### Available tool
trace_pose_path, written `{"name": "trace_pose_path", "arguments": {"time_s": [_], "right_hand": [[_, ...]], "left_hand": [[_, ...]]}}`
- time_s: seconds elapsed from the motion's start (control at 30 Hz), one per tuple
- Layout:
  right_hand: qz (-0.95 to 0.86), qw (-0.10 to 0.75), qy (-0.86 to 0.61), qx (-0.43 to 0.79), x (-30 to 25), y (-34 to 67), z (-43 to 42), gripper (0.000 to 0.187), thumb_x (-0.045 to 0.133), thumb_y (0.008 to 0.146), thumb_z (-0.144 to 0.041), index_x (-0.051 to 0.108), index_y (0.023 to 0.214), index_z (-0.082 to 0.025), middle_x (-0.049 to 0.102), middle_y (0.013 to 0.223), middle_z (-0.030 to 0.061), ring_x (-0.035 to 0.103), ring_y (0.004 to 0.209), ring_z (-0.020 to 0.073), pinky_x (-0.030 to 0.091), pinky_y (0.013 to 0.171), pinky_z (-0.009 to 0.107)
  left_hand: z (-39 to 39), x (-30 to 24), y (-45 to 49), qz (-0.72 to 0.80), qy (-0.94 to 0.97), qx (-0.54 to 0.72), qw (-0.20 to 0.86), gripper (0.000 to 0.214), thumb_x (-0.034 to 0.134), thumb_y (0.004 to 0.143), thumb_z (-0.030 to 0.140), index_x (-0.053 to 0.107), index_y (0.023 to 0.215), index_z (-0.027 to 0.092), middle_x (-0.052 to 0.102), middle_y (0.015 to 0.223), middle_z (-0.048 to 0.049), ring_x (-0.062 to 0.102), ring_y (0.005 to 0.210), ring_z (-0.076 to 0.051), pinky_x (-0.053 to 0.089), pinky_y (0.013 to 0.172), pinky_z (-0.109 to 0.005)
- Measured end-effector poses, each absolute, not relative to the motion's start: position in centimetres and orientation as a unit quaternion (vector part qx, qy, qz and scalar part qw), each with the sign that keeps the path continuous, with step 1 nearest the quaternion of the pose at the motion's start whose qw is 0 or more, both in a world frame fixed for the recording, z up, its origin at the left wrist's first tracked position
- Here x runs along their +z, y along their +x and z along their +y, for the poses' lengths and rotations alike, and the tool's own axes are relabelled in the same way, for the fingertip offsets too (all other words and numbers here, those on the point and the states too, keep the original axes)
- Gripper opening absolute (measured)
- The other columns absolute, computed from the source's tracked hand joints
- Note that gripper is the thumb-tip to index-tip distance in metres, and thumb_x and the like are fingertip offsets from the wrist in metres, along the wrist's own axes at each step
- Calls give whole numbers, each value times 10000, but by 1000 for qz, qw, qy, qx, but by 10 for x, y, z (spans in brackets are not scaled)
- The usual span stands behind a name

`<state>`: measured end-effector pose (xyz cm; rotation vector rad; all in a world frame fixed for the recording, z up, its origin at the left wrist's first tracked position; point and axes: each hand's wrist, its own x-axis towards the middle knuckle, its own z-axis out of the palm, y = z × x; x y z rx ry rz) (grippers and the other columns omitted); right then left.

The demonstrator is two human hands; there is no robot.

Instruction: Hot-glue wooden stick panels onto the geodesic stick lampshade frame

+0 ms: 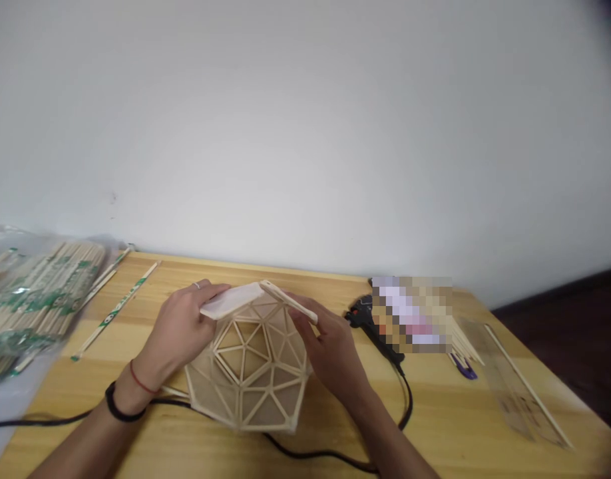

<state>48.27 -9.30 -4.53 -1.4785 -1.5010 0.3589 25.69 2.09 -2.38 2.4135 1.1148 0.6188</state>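
Observation:
A pale polyhedral ball built from thin wooden sticks (248,362) rests on the wooden table (335,426) in front of me. My left hand (178,332) grips its upper left side, fingers closed over a flat pale panel at the top. My right hand (330,352) holds the upper right side, fingers pinched around a wooden stick (288,301) that lies along the top edge. A ring sits on one left finger, and a black band and a red string circle the left wrist.
A plastic bag of wrapped chopsticks (33,299) lies at the far left, with loose wrapped chopsticks (116,309) beside it. A black glue gun (373,326) and its cord (408,399) lie right of the ball. Loose sticks and a clear ruler (515,386) sit at the right.

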Motion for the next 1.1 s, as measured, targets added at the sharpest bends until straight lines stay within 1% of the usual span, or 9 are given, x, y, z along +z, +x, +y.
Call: {"name": "trace_pose_path", "arguments": {"time_s": [0.17,0.3,0.4,0.5,0.67,0.77,0.93,1.1], "right_hand": [[-603,491,-603,182,-46,481,-91,328,519,1020,-327,714,1271,-244,721,1315,64,667,1234,196,498,1077,323],[-601,482,-603,206,-46,482,-91,364,497,1026,-357,697,1297,-220,709,1335,85,654,1257,211,487,1093,344],[-602,479,-604,208,-45,481,-91,375,482,1031,-366,694,1306,-226,704,1343,89,647,1268,224,481,1101,366],[-600,485,-600,212,-44,480,-91,375,478,1032,-371,697,1302,-232,703,1344,90,647,1268,233,481,1104,385],[-598,487,-599,215,-44,480,-91,362,505,1022,-373,703,1292,-236,705,1340,97,653,1255,251,484,1101,420],[-602,489,-593,218,-44,481,-91,370,497,1024,-366,693,1311,-239,703,1343,95,654,1253,249,483,1103,417],[-595,488,-595,233,-44,481,-91,374,482,1027,-357,684,1318,-236,695,1358,88,638,1278,249,475,1112,417],[-587,486,-605,232,-45,481,-91,367,506,1009,-355,699,1295,-231,712,1331,77,654,1256,255,501,1083,417]], "left_hand": [[19,-23,261,374,869,252,205,452,451,817,126,766,1136,186,771,1018,-71,706,925,-237,525,845,-344],[19,-24,261,371,863,262,223,435,447,849,159,767,1143,184,795,1087,-59,730,969,-235,536,872,-331],[19,-24,260,379,856,264,234,436,453,866,196,770,1165,172,795,1135,-62,738,999,-246,542,909,-341],[19,-23,260,385,850,265,242,434,461,882,231,768,1176,145,789,1155,-85,732,1023,-260,538,944,-362],[19,-21,261,384,844,265,264,410,454,905,251,783,1140,179,800,1109,-72,734,989,-247,545,898,-342],[19,-21,262,384,844,267,263,396,464,906,250,784,1128,177,797,1123,-72,731,1003,-242,536,905,-331],[19,-21,260,366,862,255,242,402,456,914,216,772,1159,179,796,1099,-75,723,983,-235,520,880,-328],[21,-19,259,358,872,245,227,416,443,923,196,764,1187,216,794,1029,-45,710,927,-221,502,831,-313]]}}
